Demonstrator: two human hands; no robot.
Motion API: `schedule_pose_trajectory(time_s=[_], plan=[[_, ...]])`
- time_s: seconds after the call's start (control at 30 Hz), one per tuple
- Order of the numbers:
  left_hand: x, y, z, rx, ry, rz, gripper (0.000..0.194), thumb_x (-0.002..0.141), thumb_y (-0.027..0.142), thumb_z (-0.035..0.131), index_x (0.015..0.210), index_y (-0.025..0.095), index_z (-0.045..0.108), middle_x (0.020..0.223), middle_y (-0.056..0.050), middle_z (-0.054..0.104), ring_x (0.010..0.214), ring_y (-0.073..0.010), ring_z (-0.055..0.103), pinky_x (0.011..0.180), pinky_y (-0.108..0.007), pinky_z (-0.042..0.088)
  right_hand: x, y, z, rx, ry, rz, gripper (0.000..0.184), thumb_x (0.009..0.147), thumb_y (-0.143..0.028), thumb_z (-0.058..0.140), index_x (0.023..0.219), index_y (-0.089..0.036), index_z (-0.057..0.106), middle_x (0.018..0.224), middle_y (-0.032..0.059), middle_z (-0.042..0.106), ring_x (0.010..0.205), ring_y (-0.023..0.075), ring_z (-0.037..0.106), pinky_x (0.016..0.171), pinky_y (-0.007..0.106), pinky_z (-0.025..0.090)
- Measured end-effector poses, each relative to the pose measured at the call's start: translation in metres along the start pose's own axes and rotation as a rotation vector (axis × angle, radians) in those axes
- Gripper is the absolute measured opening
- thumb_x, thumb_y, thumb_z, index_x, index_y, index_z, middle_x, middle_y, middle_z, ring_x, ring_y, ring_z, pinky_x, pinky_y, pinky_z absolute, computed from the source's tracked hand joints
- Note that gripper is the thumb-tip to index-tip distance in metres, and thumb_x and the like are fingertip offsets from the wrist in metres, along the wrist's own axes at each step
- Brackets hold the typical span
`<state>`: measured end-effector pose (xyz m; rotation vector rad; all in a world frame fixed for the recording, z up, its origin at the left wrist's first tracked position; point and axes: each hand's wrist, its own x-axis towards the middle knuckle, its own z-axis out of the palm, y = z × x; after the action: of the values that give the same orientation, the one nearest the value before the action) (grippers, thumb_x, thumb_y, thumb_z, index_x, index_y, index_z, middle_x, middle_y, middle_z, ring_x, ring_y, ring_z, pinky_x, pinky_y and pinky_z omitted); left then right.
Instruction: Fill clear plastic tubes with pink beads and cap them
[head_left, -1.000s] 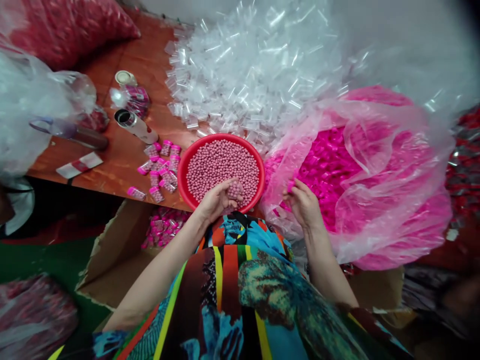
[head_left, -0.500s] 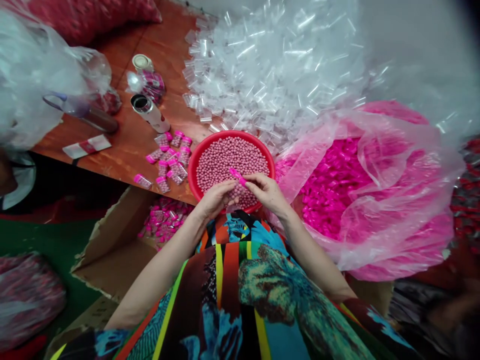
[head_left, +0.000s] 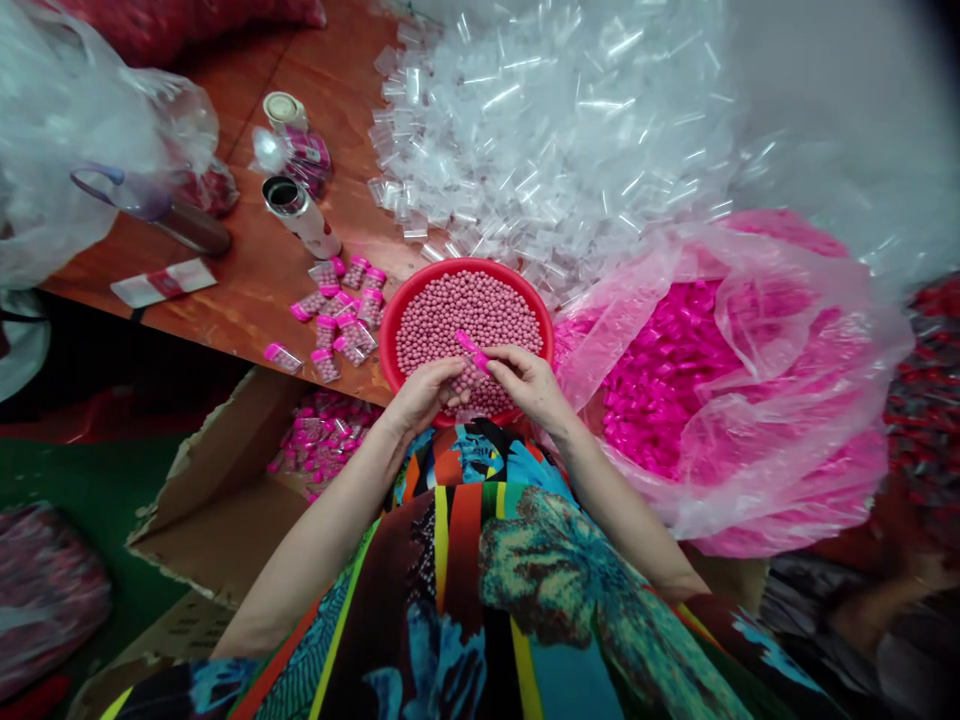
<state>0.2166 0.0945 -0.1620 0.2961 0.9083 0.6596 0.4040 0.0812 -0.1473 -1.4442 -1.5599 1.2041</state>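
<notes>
A red bowl (head_left: 390, 330) full of small pink balls (head_left: 465, 310) sits at the near edge of the wooden table. My left hand (head_left: 424, 392) is curled over the bowl's near side, closed on a small clear tube filled with balls. My right hand (head_left: 529, 380) meets it there, pinching a pink cap (head_left: 472, 350) at the tube's mouth. Several filled, capped tubes (head_left: 339, 315) lie on the table left of the bowl.
A heap of clear empty tubes (head_left: 555, 130) lies behind the bowl. A plastic bag of pink caps (head_left: 720, 380) bulges at the right. An open cardboard box (head_left: 247, 480) holding finished tubes stands below the table edge. Scissors (head_left: 150, 205) and a can (head_left: 300, 215) lie at the left.
My right hand left the bag of pink caps and came to the bowl with one cap. It now holds the cap at the tube in my left hand.
</notes>
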Motion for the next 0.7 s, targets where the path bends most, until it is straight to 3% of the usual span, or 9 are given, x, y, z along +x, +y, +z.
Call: schedule_pose_trajectory(time_s=[0.27,0.37,0.5,0.6,0.7], plan=[[0.0,-0.003,-0.006,0.029,-0.007,-0.007,0.015,0.074,0.024,0.075,0.074,0.01,0.07,0.07,-0.005,0.063,0.055,-0.0107,0.056,0.047,-0.022,0.04,0.001,0.004,0.002,-0.123,-0.103,-0.135,0.023,0.099,-0.033,0.056,0.111,-0.026,0.074,0.105,0.0056,0.074,0.101,0.0212,0.068,0.093,0.039,0.054],[-0.002,-0.005,-0.004,-0.001,0.004,-0.006,0.014,0.077,0.022,0.073,0.083,0.01,0.073,0.076,-0.007,0.067,0.056,-0.0115,0.058,0.049,-0.022,0.041,0.0,0.009,0.001,-0.232,-0.035,-0.18,0.026,0.099,-0.032,0.054,0.114,-0.025,0.074,0.111,0.01,0.072,0.108,0.0252,0.065,0.1,0.045,0.052],[-0.005,-0.006,0.0,-0.051,0.009,-0.003,0.026,0.08,0.019,0.07,0.103,0.009,0.075,0.083,-0.009,0.071,0.064,-0.0141,0.064,0.05,-0.021,0.043,0.0,0.01,0.002,-0.192,0.163,-0.063,0.027,0.098,-0.035,0.055,0.115,-0.023,0.073,0.112,0.0105,0.072,0.107,0.0252,0.065,0.1,0.045,0.053],[-0.004,-0.011,0.001,-0.065,-0.022,0.012,0.028,0.08,0.022,0.075,0.105,0.009,0.075,0.086,-0.009,0.072,0.069,-0.0138,0.065,0.054,-0.02,0.046,0.0,0.004,0.007,-0.019,0.132,0.041,0.026,0.097,-0.041,0.058,0.11,-0.025,0.074,0.107,0.0056,0.074,0.1,0.0212,0.068,0.093,0.038,0.056],[-0.004,-0.016,0.003,-0.07,-0.039,0.045,0.034,0.077,0.03,0.082,0.104,0.011,0.074,0.088,-0.007,0.07,0.069,-0.0115,0.064,0.056,-0.019,0.046,0.001,-0.001,0.011,0.004,0.099,0.005,0.022,0.096,-0.038,0.059,0.102,-0.025,0.076,0.103,0.0049,0.074,0.098,0.0198,0.068,0.092,0.036,0.055]])
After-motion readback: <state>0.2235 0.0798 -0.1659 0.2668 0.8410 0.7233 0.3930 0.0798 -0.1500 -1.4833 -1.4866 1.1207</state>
